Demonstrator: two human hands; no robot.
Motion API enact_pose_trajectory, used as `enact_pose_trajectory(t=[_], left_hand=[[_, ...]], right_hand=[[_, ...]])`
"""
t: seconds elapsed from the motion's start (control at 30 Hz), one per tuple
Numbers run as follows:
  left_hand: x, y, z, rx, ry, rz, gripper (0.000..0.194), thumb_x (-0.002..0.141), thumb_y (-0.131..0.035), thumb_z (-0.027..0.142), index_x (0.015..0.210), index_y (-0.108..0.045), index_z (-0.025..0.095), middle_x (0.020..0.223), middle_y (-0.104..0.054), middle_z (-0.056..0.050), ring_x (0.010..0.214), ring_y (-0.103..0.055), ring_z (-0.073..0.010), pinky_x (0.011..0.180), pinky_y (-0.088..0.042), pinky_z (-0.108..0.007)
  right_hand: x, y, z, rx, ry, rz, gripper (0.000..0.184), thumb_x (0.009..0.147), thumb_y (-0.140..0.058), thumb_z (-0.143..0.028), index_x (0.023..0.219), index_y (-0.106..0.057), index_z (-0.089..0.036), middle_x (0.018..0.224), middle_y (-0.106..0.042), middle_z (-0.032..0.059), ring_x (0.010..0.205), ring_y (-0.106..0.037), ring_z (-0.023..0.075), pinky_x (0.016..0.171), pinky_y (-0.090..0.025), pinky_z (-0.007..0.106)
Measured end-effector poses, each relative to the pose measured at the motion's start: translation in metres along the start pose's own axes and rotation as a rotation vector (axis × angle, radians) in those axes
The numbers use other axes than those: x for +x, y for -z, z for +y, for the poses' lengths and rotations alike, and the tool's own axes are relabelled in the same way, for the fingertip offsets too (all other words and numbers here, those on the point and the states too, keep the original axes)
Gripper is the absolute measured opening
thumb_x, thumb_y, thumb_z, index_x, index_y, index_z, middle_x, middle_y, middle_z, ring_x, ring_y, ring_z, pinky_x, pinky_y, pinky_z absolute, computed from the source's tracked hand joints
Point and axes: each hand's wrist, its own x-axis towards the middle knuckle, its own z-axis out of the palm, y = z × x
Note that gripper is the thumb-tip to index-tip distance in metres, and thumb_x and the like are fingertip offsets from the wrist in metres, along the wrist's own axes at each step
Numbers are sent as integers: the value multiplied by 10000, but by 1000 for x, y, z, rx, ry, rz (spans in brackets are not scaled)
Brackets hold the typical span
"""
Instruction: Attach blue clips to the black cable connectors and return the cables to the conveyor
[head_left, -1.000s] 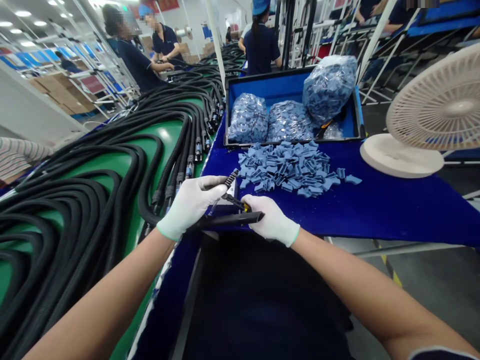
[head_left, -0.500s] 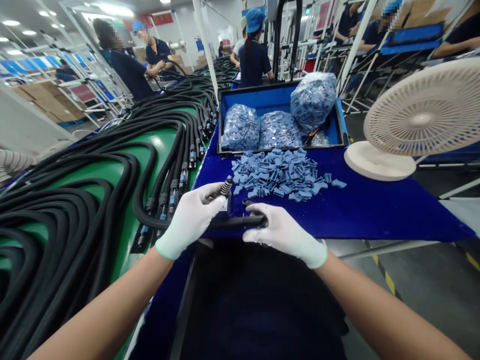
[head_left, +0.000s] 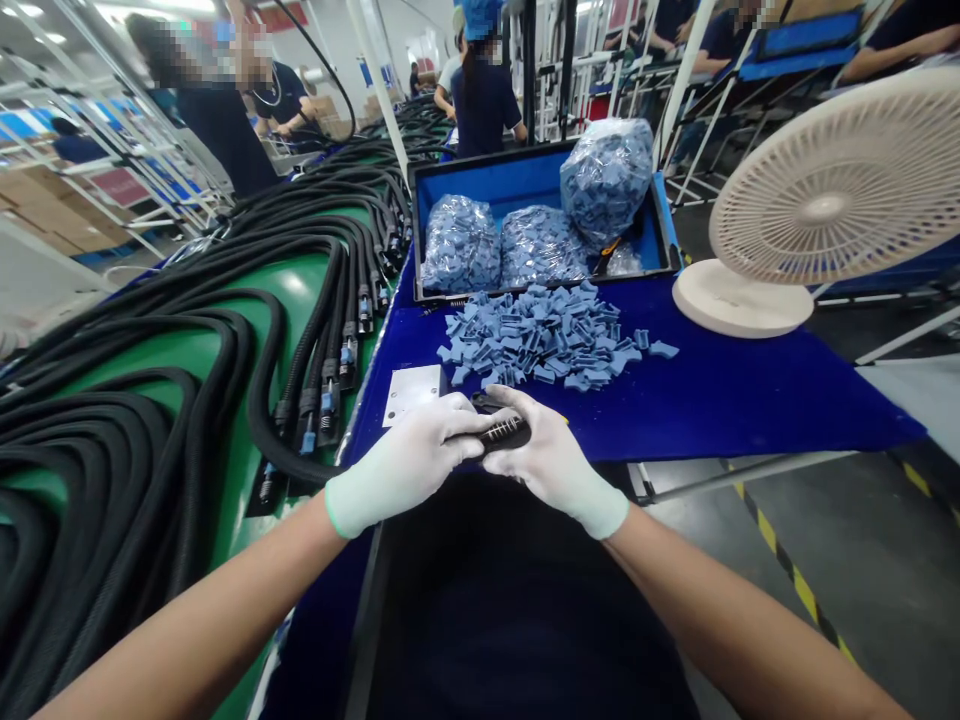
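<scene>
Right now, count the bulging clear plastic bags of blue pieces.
3, all in the black-rimmed blue bin: the left bag, the middle bag and the higher right bag. Others may be hidden behind them.

Matt white cloth gloves point(head_left: 559, 465) cover the hands point(head_left: 416, 460), around a metallic-looking coil point(head_left: 504, 430). From them, at ten o'clock sits a smooth metal block point(head_left: 411, 388); at nine, matt black hoses point(head_left: 234, 375) on a glossy green surface point(head_left: 292, 285); at one, smooth blue plastic clips point(head_left: 536, 335); at twelve, shiny clear film bags point(head_left: 461, 245); at two, a smooth plastic fan point(head_left: 825, 210).
</scene>
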Motion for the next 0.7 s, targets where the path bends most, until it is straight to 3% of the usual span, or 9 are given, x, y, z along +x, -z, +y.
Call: enact_pose_trajectory(t=[0.1, 0.17, 0.3, 0.37, 0.43, 0.5, 0.53, 0.6, 0.7], left_hand=[[1, -4, -7, -21, -109, -12, 311, 1035, -510, 233, 1217, -762, 234, 982, -638, -50, 938, -618, -210, 890, -498, -376], [4, -6, -15, -114, -89, -5, 326, 988, -597, 242, 1284, -732, 263, 1025, -658, -43, 970, -632, -216, 918, -511, -385], [13, -8, -27, -400, 162, 43, 945, 774, -831, 277, 1615, -399, 266, 1145, -712, -53, 942, -684, -231, 848, -573, -373], [12, -9, -25, -384, 222, 65, 1022, 701, -879, 288, 1609, -413, 233, 1100, -737, -54, 933, -699, -245, 839, -581, -375], [2, -13, -17, -223, 239, 202, 813, 698, -884, 320, 1457, -609, 226, 1041, -752, -50, 950, -701, -263, 877, -573, -391], [-16, -22, -7, -92, 251, 360, 424, 758, -846, 366, 1159, -780, 242, 975, -760, -43, 916, -699, -262, 896, -566, -404], [-26, -27, -3, -106, 270, 378, 241, 800, -814, 376, 1005, -810, 249, 928, -763, -37, 881, -699, -255, 893, -568, -404], [-45, -39, -1, -374, 398, 405, 147, 879, -732, 363, 896, -806, 237, 881, -762, -45, 838, -706, -246, 849, -594, -393], [-60, -45, -13, -1101, 583, 693, 190, 943, -646, 330, 999, -772, 198, 938, -748, -71, 884, -720, -225, 831, -632, -371]], right_hand=[[0, 3, -4, 30, 29, -96, 908, 662, -797, -84, 1513, -516, -227, 1152, -730, 42, 1003, -716, 254, 899, -588, 381], [0, 4, -6, 20, 53, -119, 895, 667, -781, -73, 1509, -517, -230, 1170, -728, 41, 1007, -713, 249, 902, -587, 382], [-2, 4, -8, -9, 122, -99, 841, 718, -739, -64, 1511, -514, -232, 1156, -751, 35, 1128, -694, 252, 1044, -531, 421], [-1, 2, -5, -17, 128, -84, 791, 719, -738, -61, 1470, -561, -233, 1169, -756, 38, 1156, -690, 257, 1073, -516, 437], [-2, -2, 0, -15, 138, -50, 628, 709, -748, -65, 1312, -683, -226, 1190, -753, 45, 1151, -692, 263, 1058, -527, 429], [-6, -7, 5, 59, 152, 19, 471, 730, -756, -94, 1183, -736, -222, 1215, -746, 51, 1108, -707, 257, 1004, -561, 408], [-8, -11, 7, 112, 162, 69, 429, 755, -753, -114, 1168, -736, -226, 1229, -741, 52, 1084, -715, 250, 970, -578, 396], [-14, -16, 10, 143, 205, 105, 436, 788, -757, -141, 1210, -716, -244, 1261, -729, 46, 1095, -714, 241, 967, -583, 386], [-12, -13, 11, -99, 342, -205, 395, 794, -810, -183, 1177, -741, -250, 1262, -727, 37, 1157, -690, 238, 1009, -561, 366]])
